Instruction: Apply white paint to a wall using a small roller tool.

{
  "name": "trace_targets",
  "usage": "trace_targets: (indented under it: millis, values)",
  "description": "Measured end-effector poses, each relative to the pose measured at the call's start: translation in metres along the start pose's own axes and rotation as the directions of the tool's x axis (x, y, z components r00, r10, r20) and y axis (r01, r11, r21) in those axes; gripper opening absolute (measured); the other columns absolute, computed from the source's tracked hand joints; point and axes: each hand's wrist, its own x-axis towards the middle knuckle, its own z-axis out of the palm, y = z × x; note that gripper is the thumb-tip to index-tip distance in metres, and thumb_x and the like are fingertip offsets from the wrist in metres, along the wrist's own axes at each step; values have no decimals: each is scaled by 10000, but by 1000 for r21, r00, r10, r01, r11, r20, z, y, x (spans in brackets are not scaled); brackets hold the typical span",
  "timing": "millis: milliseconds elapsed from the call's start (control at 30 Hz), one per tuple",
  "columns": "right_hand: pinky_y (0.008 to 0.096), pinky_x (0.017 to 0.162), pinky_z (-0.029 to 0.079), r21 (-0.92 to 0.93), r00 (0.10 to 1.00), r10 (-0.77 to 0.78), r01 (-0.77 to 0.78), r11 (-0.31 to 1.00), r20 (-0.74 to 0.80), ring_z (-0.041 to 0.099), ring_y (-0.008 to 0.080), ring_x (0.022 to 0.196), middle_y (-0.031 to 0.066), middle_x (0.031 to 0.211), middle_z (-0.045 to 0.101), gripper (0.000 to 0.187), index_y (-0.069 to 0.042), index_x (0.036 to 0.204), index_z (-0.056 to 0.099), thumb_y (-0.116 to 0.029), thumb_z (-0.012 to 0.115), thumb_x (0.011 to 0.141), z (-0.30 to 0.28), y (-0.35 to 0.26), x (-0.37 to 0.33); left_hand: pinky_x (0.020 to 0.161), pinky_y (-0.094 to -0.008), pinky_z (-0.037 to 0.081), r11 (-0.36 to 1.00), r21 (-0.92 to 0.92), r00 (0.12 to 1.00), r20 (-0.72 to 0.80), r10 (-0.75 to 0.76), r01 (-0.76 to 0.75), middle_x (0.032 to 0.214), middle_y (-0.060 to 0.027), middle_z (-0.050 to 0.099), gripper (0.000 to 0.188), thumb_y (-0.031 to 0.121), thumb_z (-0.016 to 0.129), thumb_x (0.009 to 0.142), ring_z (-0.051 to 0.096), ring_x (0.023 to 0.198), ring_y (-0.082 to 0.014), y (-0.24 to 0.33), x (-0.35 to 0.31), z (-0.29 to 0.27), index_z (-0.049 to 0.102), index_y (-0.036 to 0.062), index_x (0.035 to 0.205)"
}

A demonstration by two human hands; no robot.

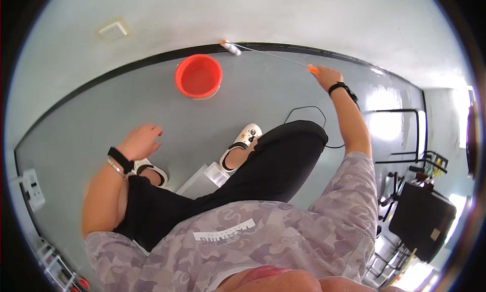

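My right hand, with the arm stretched forward and right, is closed around the orange handle of a paint roller. A long thin metal rod runs from the handle to the roller's white sleeve, which rests by the black skirting at the foot of the wall. An orange-red bucket stands on the floor just left of and nearer than the sleeve; its inside looks reddish and I cannot make out its contents. My left hand hangs over my left knee with fingers loosely apart, holding nothing.
A ribbed white object sits between my white clogs. A dark cable loops on the floor beyond my right knee. Wall plates and an outlet box are on the walls. At right stand a black metal frame and a black chair.
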Motion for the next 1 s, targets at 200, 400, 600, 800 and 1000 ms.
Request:
trace_targets:
  millis: [200,400,600,800,1000]
  values:
    - [423,710,517,-41,937,325,-322,946,126,655,305,856,106,917,675,487,-136,1005,589,-567,381,916,33,111,-77,650,-330,464,964,-265,992,-122,-15,-18,798,-118,543,187,8,615,775,557,721,-241,17,2,-26,522,9,938]
    - [389,682,521,368,650,673,-758,539,354,661,282,800,109,840,676,601,-65,888,637,-618,401,888,115,144,-145,645,-334,467,971,-160,969,-198,145,-178,827,-121,542,222,12,620,783,573,715,-250,89,-2,-95,533,10,987]
    - [278,344,320,722,673,397,-302,-623,624,389,146,370,6,492,378,491,-122,653,395,-538,539,869,119,98,-97,639,-318,467,955,-198,959,-226,173,-219,821,-117,565,225,17,620,783,584,714,-225,96,20,-106,545,3,995]
    - [273,411,442,715,598,452,-321,-621,662,434,127,449,27,622,413,154,-74,807,419,-50,572,801,140,102,10,624,-313,481,937,-229,952,-220,213,-263,813,-113,575,203,18,611,789,595,704,-217,99,54,-92,546,5,981]
    - [233,388,353,604,710,134,-466,-647,691,450,136,481,24,606,404,205,-64,768,379,45,552,776,98,9,49,624,-335,482,946,-240,973,-138,188,-216,806,-127,558,205,-7,614,771,577,692,-245,75,41,-87,536,-13,960]
